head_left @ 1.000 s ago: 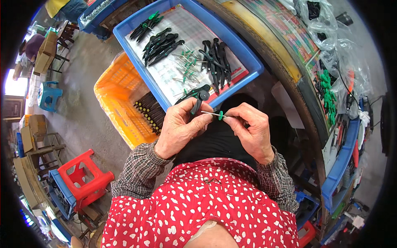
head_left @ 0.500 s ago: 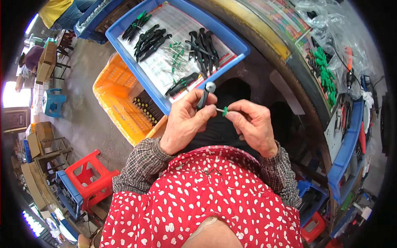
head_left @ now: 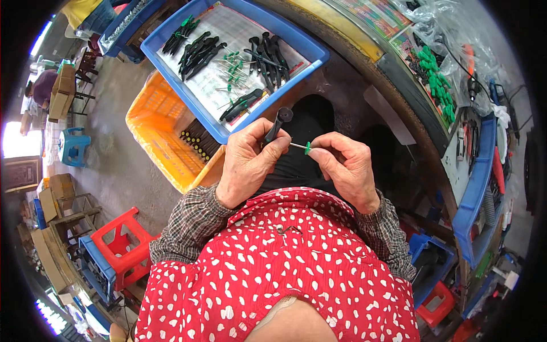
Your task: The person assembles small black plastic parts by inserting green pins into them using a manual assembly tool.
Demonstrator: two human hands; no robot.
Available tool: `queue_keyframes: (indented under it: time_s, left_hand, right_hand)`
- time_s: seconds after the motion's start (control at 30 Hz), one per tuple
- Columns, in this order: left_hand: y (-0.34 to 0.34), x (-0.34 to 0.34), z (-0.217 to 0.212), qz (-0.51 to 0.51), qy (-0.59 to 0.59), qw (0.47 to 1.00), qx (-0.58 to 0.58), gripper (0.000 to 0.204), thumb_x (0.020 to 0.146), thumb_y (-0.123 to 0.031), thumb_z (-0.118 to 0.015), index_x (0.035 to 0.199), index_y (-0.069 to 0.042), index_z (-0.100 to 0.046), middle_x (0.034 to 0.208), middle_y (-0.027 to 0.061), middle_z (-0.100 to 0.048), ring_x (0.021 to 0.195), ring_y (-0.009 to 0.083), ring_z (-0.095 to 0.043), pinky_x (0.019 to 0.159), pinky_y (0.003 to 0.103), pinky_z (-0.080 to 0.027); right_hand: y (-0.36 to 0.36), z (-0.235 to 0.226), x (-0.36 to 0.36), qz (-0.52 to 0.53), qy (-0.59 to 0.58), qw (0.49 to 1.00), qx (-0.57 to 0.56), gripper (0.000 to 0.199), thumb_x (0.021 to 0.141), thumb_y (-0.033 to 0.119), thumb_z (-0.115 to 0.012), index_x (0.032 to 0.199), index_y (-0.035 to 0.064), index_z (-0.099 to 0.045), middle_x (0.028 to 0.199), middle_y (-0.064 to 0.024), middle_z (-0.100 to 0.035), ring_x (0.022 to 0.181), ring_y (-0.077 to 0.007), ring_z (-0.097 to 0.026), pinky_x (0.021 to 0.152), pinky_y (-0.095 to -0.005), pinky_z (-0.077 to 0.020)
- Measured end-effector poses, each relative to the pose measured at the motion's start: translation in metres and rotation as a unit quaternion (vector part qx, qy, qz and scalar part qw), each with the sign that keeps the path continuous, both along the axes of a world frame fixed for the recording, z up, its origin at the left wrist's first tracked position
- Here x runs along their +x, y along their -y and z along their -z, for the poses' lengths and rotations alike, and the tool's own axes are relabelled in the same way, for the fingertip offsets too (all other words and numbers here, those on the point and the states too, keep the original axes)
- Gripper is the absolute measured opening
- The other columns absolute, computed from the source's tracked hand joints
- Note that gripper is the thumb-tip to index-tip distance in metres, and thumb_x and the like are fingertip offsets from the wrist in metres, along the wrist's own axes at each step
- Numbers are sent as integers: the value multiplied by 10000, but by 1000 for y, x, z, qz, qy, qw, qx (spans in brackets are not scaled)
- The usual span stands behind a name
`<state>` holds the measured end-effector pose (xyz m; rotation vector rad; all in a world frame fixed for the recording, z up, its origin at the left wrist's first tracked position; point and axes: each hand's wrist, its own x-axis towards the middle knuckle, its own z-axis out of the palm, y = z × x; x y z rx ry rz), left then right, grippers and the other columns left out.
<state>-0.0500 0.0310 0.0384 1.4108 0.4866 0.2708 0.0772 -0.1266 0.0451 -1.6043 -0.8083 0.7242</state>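
Note:
In front of my lap, my left hand (head_left: 249,162) is closed round a black handle-shaped part (head_left: 276,126) with a round, hollow-looking end pointing up and away. My right hand (head_left: 346,168) pinches a green piece (head_left: 308,148) on a thin metal rod. The rod runs left to my left fingertips, at the lower end of the black part; whether it enters that part is hidden by the fingers. Beyond my hands stands a blue tray (head_left: 315,64), lined with printed sheets. Several black handles (head_left: 199,55) and green-headed rods (head_left: 232,71) lie in it.
Under the tray's left side, an orange crate (head_left: 149,117) holds black pieces with yellow ends (head_left: 196,142). To the right, a workbench bears a pile of green parts (head_left: 434,84) and a blue bin (head_left: 468,219). A red stool (head_left: 122,259) stands left; people are at the far left.
The black part has turned in my left hand, so its round end now looks dark instead of shiny. My right hand still pinches the green piece. The whole view has shifted slightly.

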Motion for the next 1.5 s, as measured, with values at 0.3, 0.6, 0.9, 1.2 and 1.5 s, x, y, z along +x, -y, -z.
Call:
queue_keyframes:
  time_s: [0.3, 0.6, 0.9, 1.2, 1.5]
  left_hand:
    - [6, 10, 0, 33, -11, 998, -46, 116, 921, -136, -621, 948, -32, -577, 757, -16, -563, 540, 19, -444, 469, 162, -345]
    - [-14, 20, 3, 58, 38, 981, -183, 238, 963, -121, -514, 1163, -27, -424, 986, 78, -555, 624, 60, -472, 541, 188, -399]
    - [-21, 14, 27, 17, 78, 973, -216, 163, 939, -86, -564, 1073, -2, -524, 1010, 96, -560, 782, 143, -572, 717, 309, -516]
    - [-20, 13, 22, 60, 69, 911, -401, 269, 988, -194, -507, 1182, -7, -514, 804, 62, -581, 689, 113, -532, 561, 240, -439]
    - [-9, 19, 27, 56, 48, 904, -421, 256, 970, -155, -541, 1181, -19, -493, 816, 47, -568, 665, 87, -498, 568, 205, -405]
  right_hand:
    - [0, -7, 4, -30, 39, 999, -4, 173, 829, 76, -713, 948, -21, -635, 742, -14, -603, 633, -39, -527, 548, -204, -422]
    - [-3, -4, 14, 16, -25, 999, -14, 137, 845, 61, -695, 937, -8, -622, 713, 26, -559, 603, -21, -470, 528, -185, -379]
    - [-15, 5, 15, 7, -59, 998, -27, 102, 874, 30, -622, 964, -8, -594, 730, 22, -529, 616, -22, -465, 544, -181, -384]
    - [-19, 17, 14, 9, -106, 994, -4, 86, 890, 34, -568, 968, 8, -541, 760, 14, -489, 620, -25, -438, 537, -191, -366]
    - [-14, 15, 12, 21, 38, 999, -21, 93, 872, 17, -590, 958, -10, -566, 761, -12, -528, 605, -40, -449, 522, -208, -371]
